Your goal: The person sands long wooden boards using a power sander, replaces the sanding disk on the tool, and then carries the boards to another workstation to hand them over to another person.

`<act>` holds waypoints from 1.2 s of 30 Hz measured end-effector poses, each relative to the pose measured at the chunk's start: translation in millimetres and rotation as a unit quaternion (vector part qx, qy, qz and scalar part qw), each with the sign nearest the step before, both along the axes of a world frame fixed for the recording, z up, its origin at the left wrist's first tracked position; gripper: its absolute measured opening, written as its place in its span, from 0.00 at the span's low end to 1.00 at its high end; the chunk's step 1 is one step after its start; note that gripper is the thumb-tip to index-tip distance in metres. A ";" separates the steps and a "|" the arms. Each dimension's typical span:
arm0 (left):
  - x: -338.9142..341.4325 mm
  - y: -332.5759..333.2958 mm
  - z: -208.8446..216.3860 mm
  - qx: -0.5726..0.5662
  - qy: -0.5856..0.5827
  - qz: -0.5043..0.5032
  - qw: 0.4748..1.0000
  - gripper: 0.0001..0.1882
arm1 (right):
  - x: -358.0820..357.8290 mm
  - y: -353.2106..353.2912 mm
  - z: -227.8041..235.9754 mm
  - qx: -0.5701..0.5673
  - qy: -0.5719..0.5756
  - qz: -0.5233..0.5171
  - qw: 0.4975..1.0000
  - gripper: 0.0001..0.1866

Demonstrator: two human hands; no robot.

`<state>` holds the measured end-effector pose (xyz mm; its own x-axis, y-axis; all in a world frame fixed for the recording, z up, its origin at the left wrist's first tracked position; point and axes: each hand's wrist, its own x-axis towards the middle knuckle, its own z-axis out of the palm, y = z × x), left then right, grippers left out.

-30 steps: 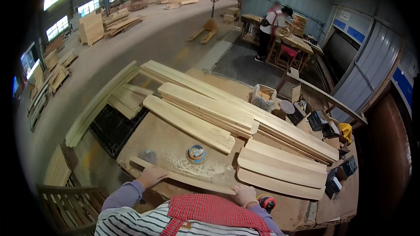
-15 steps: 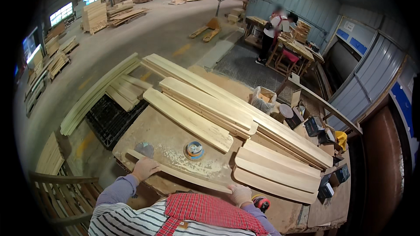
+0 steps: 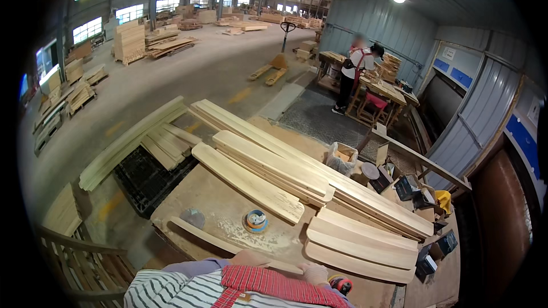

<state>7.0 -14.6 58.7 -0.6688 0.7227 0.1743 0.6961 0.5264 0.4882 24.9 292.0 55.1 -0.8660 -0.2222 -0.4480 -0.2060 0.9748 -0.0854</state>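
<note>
A long, narrow, slightly curved wooden slat (image 3: 208,238) lies along the near edge of the workbench (image 3: 225,208). My left hand (image 3: 251,258) rests against it towards its right half; the fingers are blurred and partly hidden, so their closure is unclear. At the slat's right end, my right hand (image 3: 315,272) is closed on it. Just right of that hand sits a red and black round-headed power tool (image 3: 341,284). Beyond the slat are a blue-and-orange roll or tin (image 3: 256,221) and a grey round disc (image 3: 193,218).
Long pale boards (image 3: 268,162) lie across the bench, with rounded-end boards (image 3: 359,245) at the right. Small dark boxes (image 3: 425,265) crowd the right side. A black plastic pallet (image 3: 145,179) stands left. Farther off are a yellow pallet jack (image 3: 269,72) and a person (image 3: 354,74) at another bench.
My left hand has slid rightward along the slat, from near its left end to near my right hand. My right hand stays at the right end. The view has tilted up slightly.
</note>
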 end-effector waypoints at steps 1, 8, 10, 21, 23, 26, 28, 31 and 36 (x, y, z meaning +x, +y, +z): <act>1.2 5.7 0.7 0.013 0.004 -0.016 1.000 0.15 | 1.1 -4.6 6.4 -0.013 0.015 0.010 1.000 0.25; -12.9 8.8 -36.2 0.006 -0.053 -0.036 0.998 0.19 | 4.2 -16.3 39.6 -0.013 0.027 0.012 0.999 0.23; -1.6 8.2 -23.1 -0.011 -0.014 -0.055 0.998 0.20 | 10.4 -20.7 46.9 -0.009 0.004 -0.003 1.000 0.24; 6.3 -39.5 -16.9 0.004 0.072 0.031 0.997 0.15 | 6.1 -17.6 39.9 -0.019 0.058 0.013 0.998 0.18; 13.8 -64.8 -14.0 -0.003 0.129 0.089 0.988 0.13 | 6.2 -18.6 42.7 -0.018 0.066 0.017 0.998 0.18; 27.3 -106.8 -9.1 0.018 0.171 0.181 0.968 0.10 | 10.1 -9.0 18.5 -0.042 0.097 0.042 0.994 0.18; 31.3 -126.8 10.2 -0.017 0.194 0.221 0.956 0.09 | 9.2 -9.0 16.4 -0.035 0.096 0.034 0.994 0.19; 33.5 -176.1 9.2 -0.098 0.199 0.269 0.937 0.10 | 11.1 -11.1 20.3 -0.047 0.092 0.028 0.994 0.20; 36.8 -260.6 -11.1 -0.096 0.186 0.387 0.898 0.20 | 10.7 -12.4 19.8 -0.023 0.073 0.035 0.996 0.21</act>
<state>43.9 -275.2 47.6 -0.9055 0.1070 0.4105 0.1811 0.9726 0.1460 35.6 279.6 74.9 -0.9029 -0.3021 -0.3059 -0.2873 0.9533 -0.0934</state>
